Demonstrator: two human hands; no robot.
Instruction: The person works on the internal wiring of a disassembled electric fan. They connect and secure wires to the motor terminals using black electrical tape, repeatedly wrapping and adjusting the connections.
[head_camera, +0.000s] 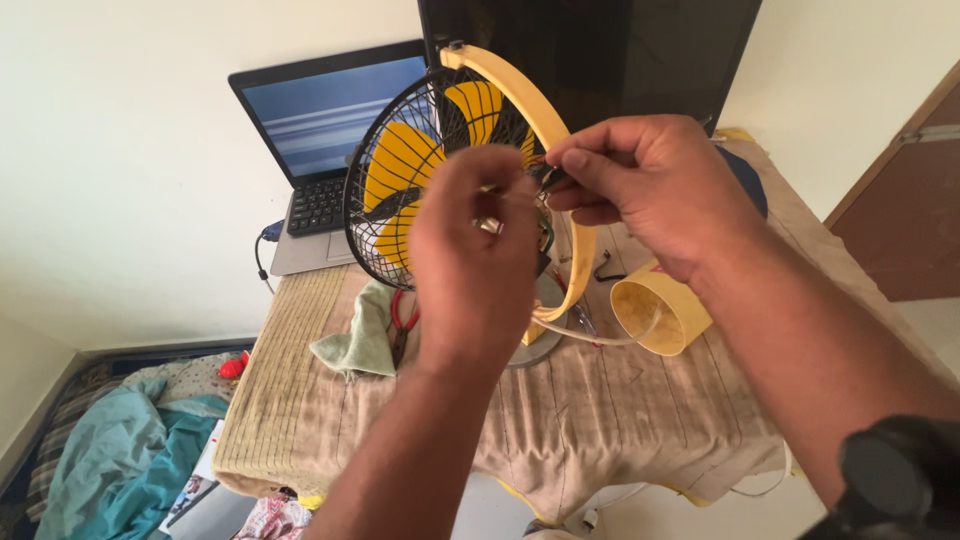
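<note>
Fan stood on tabletop; right hand pinched a small dark part at its yellow ring, left hand curled around thin wires beside it.

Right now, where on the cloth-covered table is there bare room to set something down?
The front strip of the cloth-covered table, below the yellow cup, is bare. So is the ribbed left edge beside the green rag. It is crowded around the fan, where both hands work, with the pliers and laptop nearby.
</note>
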